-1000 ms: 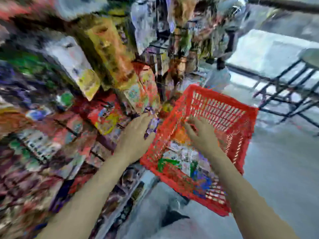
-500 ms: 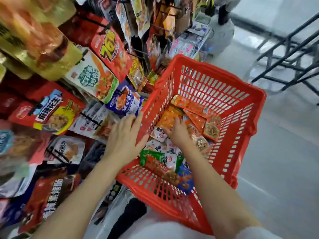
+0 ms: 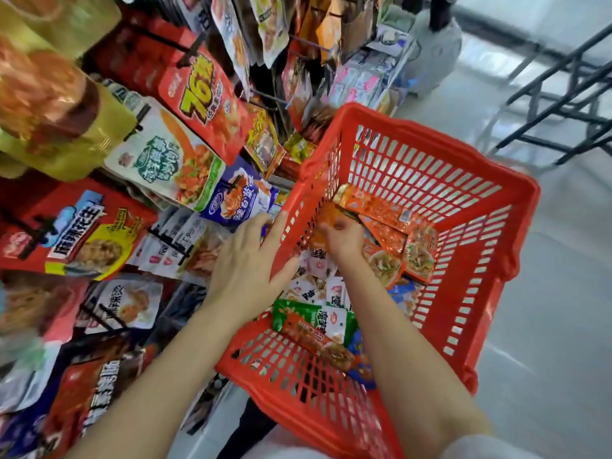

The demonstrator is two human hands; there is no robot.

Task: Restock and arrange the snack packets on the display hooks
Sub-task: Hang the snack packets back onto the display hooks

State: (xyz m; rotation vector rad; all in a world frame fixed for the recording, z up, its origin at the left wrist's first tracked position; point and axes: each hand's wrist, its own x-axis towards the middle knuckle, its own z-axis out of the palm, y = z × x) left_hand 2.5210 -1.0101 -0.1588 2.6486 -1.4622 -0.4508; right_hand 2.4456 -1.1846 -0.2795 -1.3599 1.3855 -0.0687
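1. Packets point(image 3: 381, 207) lie loose in a red basket point(image 3: 463, 180), which sits tilted just beside the display rack point(image 3: 172, 160) on the left.
2. Most of those at the far end of the basket are orange; white ones lie in the middle, and a green one point(image 3: 318, 318) lies nearer the person with a long orange one point(image 3: 318, 341) across it.
3. Right hand point(image 3: 342, 238) is down inside the basket, fingers curled round an orange packet point(image 3: 326, 213) at the pile's far-left side.
4. Left hand point(image 3: 251, 263) lies flat with fingers spread and straight, holding nothing; its fingertips reach the basket's left wall, and its palm is over the white packets point(image 3: 185, 246) hanging on the rack.
5. More packets hang on the rack's black hooks: a big red one with yellow "76" point(image 3: 205, 101), a white-and-green one point(image 3: 169, 164) below it, a blue one point(image 3: 238, 197) beside the basket, and a red one with a yellow panel point(image 3: 76, 233) farther left.
6. Pale floor point(image 3: 546, 326) spreads out on the right, with a black metal frame point(image 3: 563, 104) standing at the far right.
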